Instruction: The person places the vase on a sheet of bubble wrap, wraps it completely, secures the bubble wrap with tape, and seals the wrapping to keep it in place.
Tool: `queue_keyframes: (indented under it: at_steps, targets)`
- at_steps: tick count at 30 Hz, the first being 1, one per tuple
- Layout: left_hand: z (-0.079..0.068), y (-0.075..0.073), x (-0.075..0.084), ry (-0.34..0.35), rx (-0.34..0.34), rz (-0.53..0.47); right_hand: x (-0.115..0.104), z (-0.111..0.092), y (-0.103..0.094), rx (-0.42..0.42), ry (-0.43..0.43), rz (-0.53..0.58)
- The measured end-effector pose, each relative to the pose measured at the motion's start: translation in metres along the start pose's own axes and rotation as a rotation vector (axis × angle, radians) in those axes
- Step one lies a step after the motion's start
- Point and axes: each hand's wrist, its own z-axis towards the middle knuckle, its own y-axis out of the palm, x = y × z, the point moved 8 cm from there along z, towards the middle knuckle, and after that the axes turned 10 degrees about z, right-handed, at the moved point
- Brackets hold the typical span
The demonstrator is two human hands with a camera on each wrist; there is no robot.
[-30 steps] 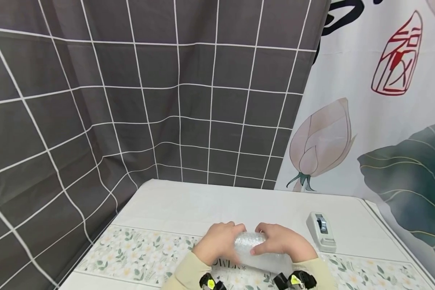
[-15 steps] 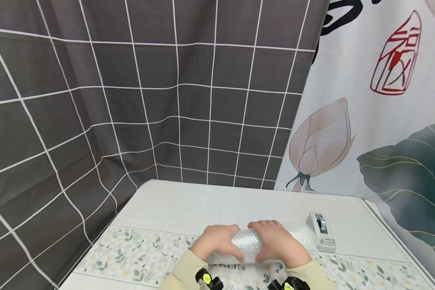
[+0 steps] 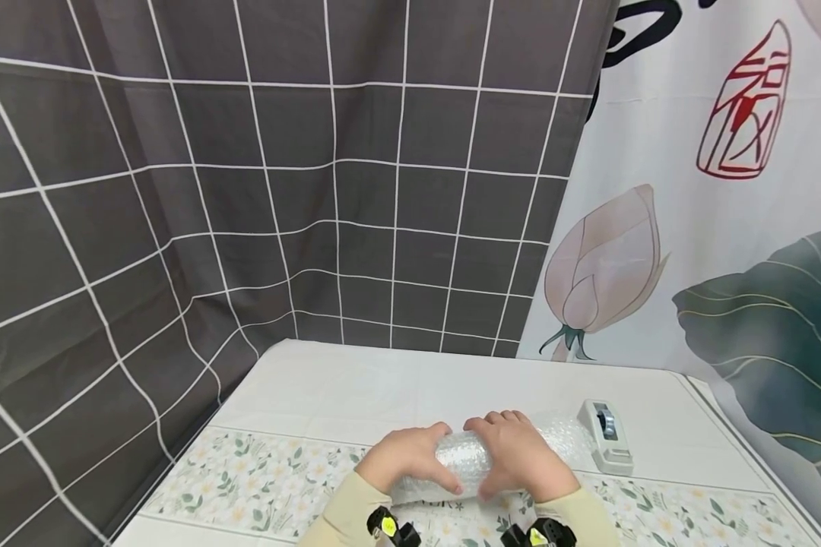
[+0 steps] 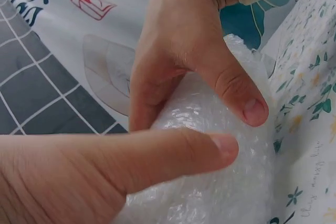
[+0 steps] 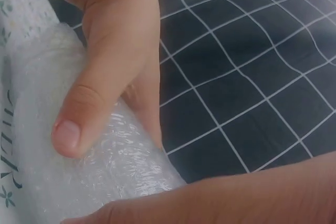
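Observation:
A roll of clear bubble wrap (image 3: 467, 457) lies across the floral strip of the table. My left hand (image 3: 410, 456) grips its left part, thumb in front and fingers over the far side. Close beside it, my right hand (image 3: 518, 457) grips the roll in the same way. In the left wrist view my left hand's thumb (image 4: 184, 153) presses on the bubbly film, with my right hand (image 4: 184, 40) beyond it. What is inside the roll, if anything, cannot be seen.
Just right of the roll stands a white tape dispenser (image 3: 609, 439), near the film's loose-looking right end (image 3: 569, 441). A grey grid curtain (image 3: 383, 190) and a white printed curtain (image 3: 684, 304) hang behind the table (image 3: 383, 384).
The roll has turned, its right end now reaching back toward the tape dispenser. My right hand has shifted left along it; my left hand has moved slightly left. Little changed in the last half second.

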Motion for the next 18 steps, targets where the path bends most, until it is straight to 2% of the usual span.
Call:
queue_keyframes:
  at_steps: [7, 10, 18]
  targets:
    - [-0.002, -0.008, 0.003, 0.043, 0.086, 0.162, 0.008, 0.006, 0.002, -0.015, 0.105, 0.039]
    - [-0.003, -0.009, 0.005, 0.051, 0.106, 0.215, 0.010, 0.006, 0.002, -0.036, 0.119, 0.060]
    - [-0.007, -0.010, 0.013, 0.089, 0.144, 0.307, 0.019, 0.001, 0.008, -0.148, 0.202, 0.230]
